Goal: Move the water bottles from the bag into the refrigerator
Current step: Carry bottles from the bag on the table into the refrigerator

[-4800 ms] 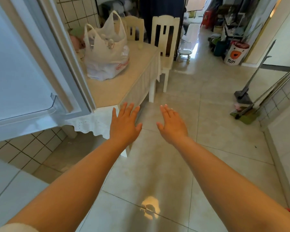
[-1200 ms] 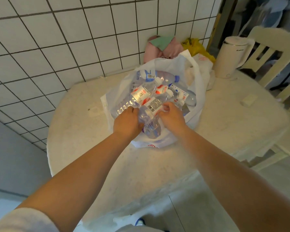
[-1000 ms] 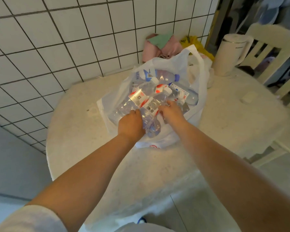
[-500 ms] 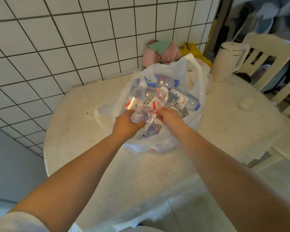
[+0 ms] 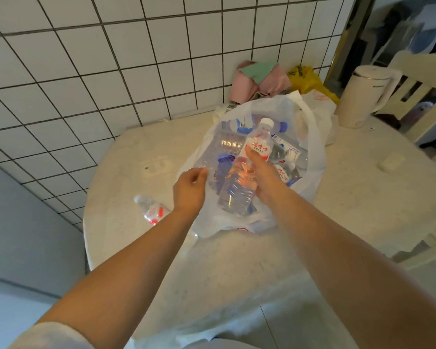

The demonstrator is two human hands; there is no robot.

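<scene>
Right hand: the right hand grasps a bottle around its middle, fingers wrapped over the lower edge of the red-and-white label; the white cap points away from the person, the base toward them.
Held bottle: clear, tilted, lifted above the open mouth of the bag, with the other bottles beneath it.
Left hand: the left hand hangs at the bag's left edge, fingers loosely curled; whether they pinch the plastic or hold nothing I cannot tell.
Bag: white plastic, sitting on the surface, mouth open upward, handle loop standing on the far side.
Bottles in bag: several clear bottles lie jumbled inside, some with blue caps and blue-and-white labels, some with red-and-white labels.
Loose bottle: one more, the loose bottle, lies on its side on the surface left of the bag, partly hidden behind the left forearm.
Surroundings: a white kettle stands on the surface beyond the bag at the right; pink and green cloth and a yellow bag lie against the tiled wall; a pale chair stands at the far right.
</scene>
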